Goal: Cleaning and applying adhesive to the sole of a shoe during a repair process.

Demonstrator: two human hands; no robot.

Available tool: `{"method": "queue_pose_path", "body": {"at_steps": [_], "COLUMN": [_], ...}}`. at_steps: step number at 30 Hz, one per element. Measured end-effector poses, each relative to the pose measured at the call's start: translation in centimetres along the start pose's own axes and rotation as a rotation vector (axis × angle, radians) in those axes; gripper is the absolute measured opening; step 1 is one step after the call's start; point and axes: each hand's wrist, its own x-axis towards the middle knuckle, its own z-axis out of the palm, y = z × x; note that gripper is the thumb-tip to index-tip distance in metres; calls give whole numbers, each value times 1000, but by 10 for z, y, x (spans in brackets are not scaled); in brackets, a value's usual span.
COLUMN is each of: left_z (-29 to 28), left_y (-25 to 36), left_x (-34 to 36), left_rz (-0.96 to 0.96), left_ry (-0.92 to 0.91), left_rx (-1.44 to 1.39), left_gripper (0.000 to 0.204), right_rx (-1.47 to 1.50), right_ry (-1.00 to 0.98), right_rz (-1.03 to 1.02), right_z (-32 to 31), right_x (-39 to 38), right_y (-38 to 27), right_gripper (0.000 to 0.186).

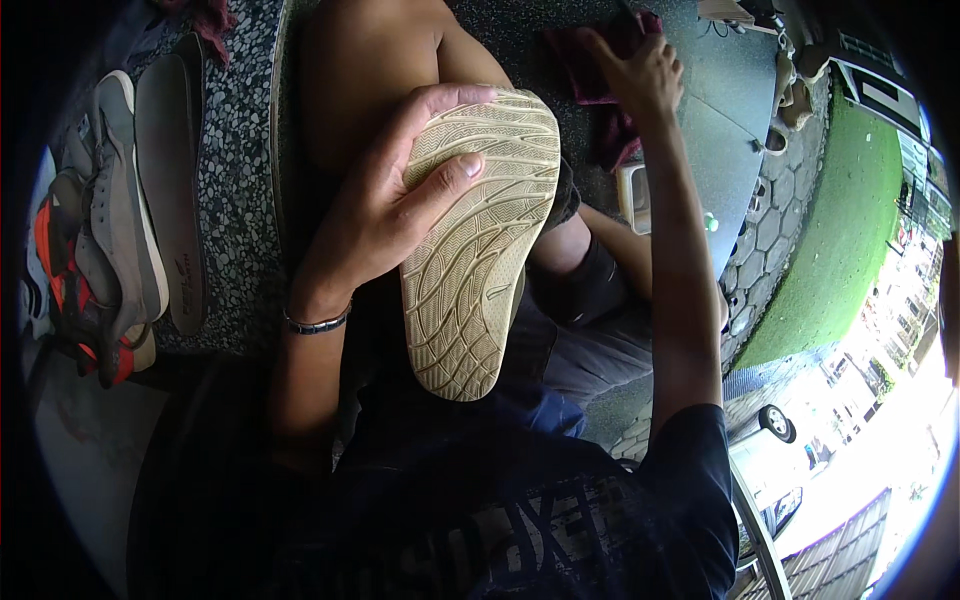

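Observation:
My left hand (395, 190) is closed round a shoe (470, 260) above my lap. Its tan rubber sole, grooved with wavy lines, faces up; the upper is hidden beneath. My left thumb presses on the sole, and the fingers wrap its far left edge. Out at the far right, my right arm is stretched forward. My right hand (640, 75) is over a maroon cloth (590, 75), thumb and fingers spread apart. Whether the fingertips touch the cloth is hard to tell.
Grey shoes (130, 210), a loose insole (170, 190) and orange-and-black footwear (60, 250) stand on the speckled ledge (240, 150) at left. A small pale container (634, 195) sits below the cloth on the grey floor (715, 90). More footwear (797, 105) lies near hexagonal paving and grass.

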Motion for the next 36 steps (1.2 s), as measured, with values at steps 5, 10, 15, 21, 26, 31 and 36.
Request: {"method": "queue_pose_path", "body": {"at_steps": [5,10,15,21,26,31,36], "left_z": [1,-2,0,9,15,3,6], "left_y": [1,4,-2,5,1,10,4], "left_x": [0,-4,-4,-5,-6,1,-2], "left_rz": [-17,-56,49,-32,-122,-165,-84], "left_ry": [22,41,176,226,272,265,276], "left_rx": [-39,-4,150,-82,-152,-179,-88], "left_gripper": [44,50,46,45,45,47,47], "right_rx": [-209,701,1018,510,728,1652,1441], "right_ry": [135,-15,-292,-392,-634,-892,-107], "right_rz": [-80,80,-113,-207,-136,203,417], "right_z": [31,-22,-140,-164,-176,-184,-177], "right_x": [-13,-31,-112,-180,-217,-217,-193], "right_y": [-24,-41,-110,-141,-132,-61,-85], "right_gripper": [86,30,14,26,19,37,72]}}
